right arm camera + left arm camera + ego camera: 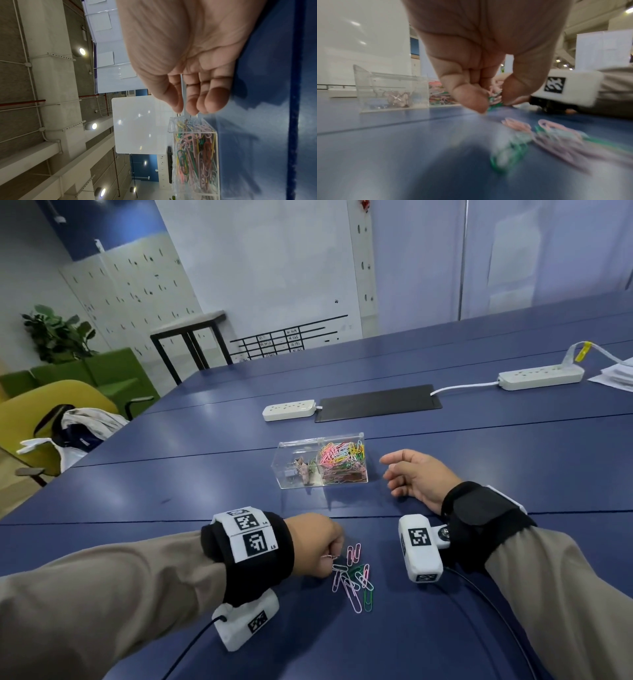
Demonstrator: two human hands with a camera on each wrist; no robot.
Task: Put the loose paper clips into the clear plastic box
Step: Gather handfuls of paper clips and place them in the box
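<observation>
A clear plastic box [322, 462] with two compartments stands on the blue table [205, 491]; its right half is packed with coloured paper clips, its left half holds a few binder clips. Several loose paper clips [356, 580] in pink, lilac and green lie near the table's front edge. My left hand [320, 546] is curled just left of that pile and pinches a few paper clips [494, 94] between thumb and fingers. My right hand [416, 477] rests on its side to the right of the box [195, 155], fingers relaxed and holding nothing.
Two white power strips [289, 410] [541, 376] and a black mat [378, 402] lie beyond the box. Papers [616, 376] sit at the far right. A yellow chair with bags [58, 422] stands off the table's left edge.
</observation>
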